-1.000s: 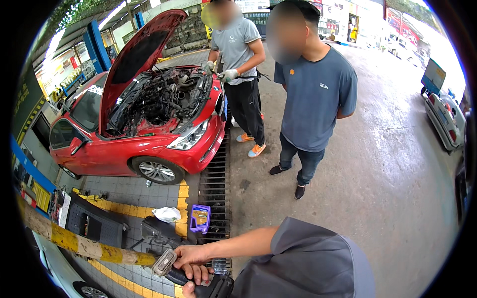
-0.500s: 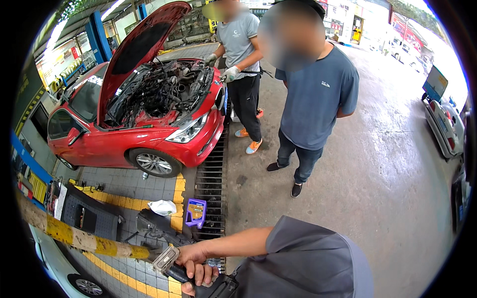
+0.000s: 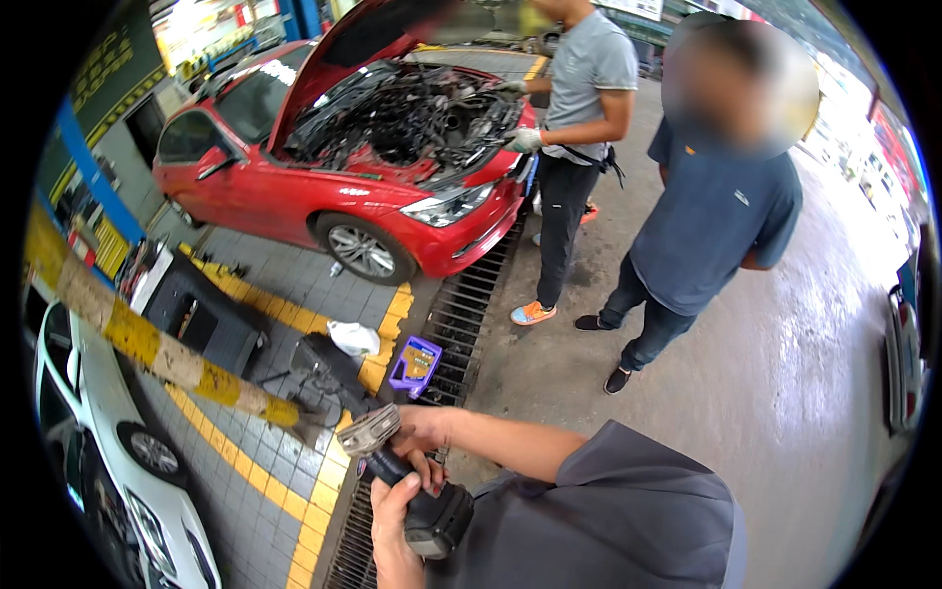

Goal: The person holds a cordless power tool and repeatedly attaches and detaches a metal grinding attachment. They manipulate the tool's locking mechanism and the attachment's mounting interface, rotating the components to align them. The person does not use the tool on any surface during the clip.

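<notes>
Both my hands are closed on a cordless power tool (image 3: 417, 501), a black body with a worn grey metal head and a bulky battery pack at its base. My right hand (image 3: 424, 432) comes across from the right and wraps its fingers round the body just behind the head. Lower down, my left hand (image 3: 391, 506) grips the same tool from the left side, beside the battery pack. The head points left, away from me. Beyond it on the floor lies a dark grey plastic part (image 3: 329, 365), partly hidden behind the post and tool.
A yellow-and-white post (image 3: 147, 334) slants at left, above a white car (image 3: 108, 442). Past the floor grate (image 3: 456, 334) stands a red car (image 3: 275, 206), hood raised. A gloved person (image 3: 589, 88) leans at it; another (image 3: 716, 206) stands nearby. A purple jug (image 3: 416, 367) sits beside a white bag (image 3: 353, 338).
My view has swung left and down, so the cars and people sit farther right and higher. The tool has come up into view, showing its battery pack and my left hand.
</notes>
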The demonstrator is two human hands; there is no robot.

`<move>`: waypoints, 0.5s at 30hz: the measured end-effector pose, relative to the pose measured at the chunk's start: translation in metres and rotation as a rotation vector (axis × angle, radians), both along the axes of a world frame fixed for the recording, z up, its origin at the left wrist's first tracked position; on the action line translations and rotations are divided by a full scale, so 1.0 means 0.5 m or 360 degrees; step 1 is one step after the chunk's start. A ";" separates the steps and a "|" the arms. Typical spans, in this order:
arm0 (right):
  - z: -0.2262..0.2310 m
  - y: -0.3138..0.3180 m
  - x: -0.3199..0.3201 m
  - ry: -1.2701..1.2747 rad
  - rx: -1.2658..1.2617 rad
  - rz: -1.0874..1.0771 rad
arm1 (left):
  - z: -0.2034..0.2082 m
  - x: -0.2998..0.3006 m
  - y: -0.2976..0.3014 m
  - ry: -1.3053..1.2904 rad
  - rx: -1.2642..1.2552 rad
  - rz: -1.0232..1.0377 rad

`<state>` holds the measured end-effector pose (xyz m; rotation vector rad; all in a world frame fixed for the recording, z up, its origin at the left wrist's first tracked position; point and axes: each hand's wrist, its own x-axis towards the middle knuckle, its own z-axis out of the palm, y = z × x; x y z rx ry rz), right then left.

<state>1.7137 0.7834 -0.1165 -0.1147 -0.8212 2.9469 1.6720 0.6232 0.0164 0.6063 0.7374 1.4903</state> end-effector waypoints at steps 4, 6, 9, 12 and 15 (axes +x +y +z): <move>0.085 0.024 0.047 0.0101 0.0203 -0.0318 | -0.002 -0.028 0.001 0.0505 -0.0193 0.0113; 0.114 0.040 0.067 -0.0021 0.0340 -0.0439 | 0.000 -0.036 0.003 0.0801 -0.0271 0.0227; 0.162 0.041 0.069 -0.0371 0.0595 -0.0949 | -0.037 -0.066 0.008 0.1405 -0.0376 0.0377; 0.233 0.000 0.074 -0.0281 0.1002 -0.1541 | -0.031 -0.075 0.028 0.1990 -0.0342 0.0527; 0.327 -0.076 0.101 -0.0298 0.1810 -0.1367 | -0.003 -0.083 0.045 0.2187 -0.0451 0.0570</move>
